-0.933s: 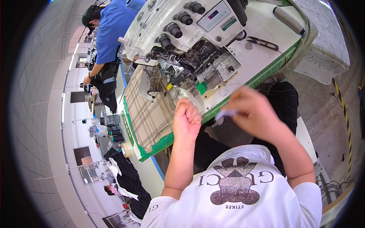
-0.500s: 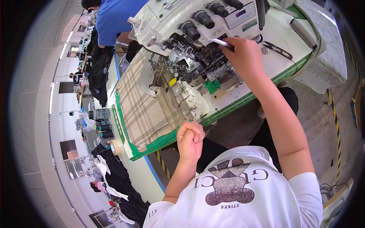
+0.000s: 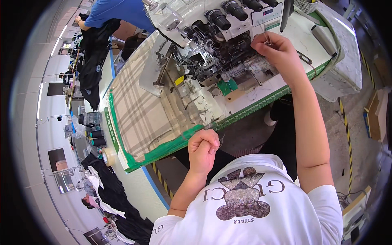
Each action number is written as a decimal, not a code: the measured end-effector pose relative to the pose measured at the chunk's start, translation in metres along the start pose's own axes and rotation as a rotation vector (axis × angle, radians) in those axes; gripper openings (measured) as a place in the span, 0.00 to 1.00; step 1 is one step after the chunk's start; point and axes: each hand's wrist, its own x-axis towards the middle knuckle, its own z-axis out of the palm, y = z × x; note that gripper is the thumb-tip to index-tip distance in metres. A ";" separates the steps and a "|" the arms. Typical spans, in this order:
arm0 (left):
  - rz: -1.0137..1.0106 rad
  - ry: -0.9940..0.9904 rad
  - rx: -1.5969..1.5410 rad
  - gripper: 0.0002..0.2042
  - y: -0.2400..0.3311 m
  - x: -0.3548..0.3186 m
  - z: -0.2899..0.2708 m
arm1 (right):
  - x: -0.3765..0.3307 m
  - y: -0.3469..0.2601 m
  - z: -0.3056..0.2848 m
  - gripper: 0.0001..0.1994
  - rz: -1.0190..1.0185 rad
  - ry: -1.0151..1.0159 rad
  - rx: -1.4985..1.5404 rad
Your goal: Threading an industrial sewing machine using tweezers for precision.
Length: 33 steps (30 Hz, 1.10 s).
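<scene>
An overlock sewing machine [image 3: 228,53] stands on the table with its front cover swung aside, baring its inner metal parts. At the right end of that opening is my right hand [image 3: 281,53], its fingers pinched around slim metal tweezers [image 3: 264,32], mostly hidden by the hand. My left hand [image 3: 203,149] is closed in front of the table's front edge, near my shirt. Fine loose thread [image 3: 221,139] shows at its fingertips. A green piece [image 3: 227,86] and a tan tag-like piece [image 3: 236,96] lie below the mechanism.
Checked covering [image 3: 143,118] with green tape edges the table's left part. A dark looped tool [image 3: 304,58] and a grey cylinder [image 3: 324,41] lie at the right. Thread cones [image 3: 97,138] and a tape roll [image 3: 109,156] stand left. A person in blue [image 3: 118,14] handles black fabric [image 3: 92,61].
My right hand has shifted right, away from the middle of the mechanism, and the tweezers are turned more upright. My left hand stays closed in nearly the same place. The view has shifted slightly.
</scene>
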 end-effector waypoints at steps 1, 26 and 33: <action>-0.001 -0.002 -0.002 0.09 0.000 0.000 0.001 | -0.002 -0.004 -0.004 0.05 -0.005 -0.049 0.067; -0.003 -0.025 0.006 0.09 -0.002 0.004 0.023 | -0.118 -0.016 -0.242 0.17 -0.226 0.924 -1.177; 0.117 -0.206 0.276 0.08 0.002 -0.001 0.044 | -0.140 -0.030 -0.133 0.17 0.049 0.696 -0.486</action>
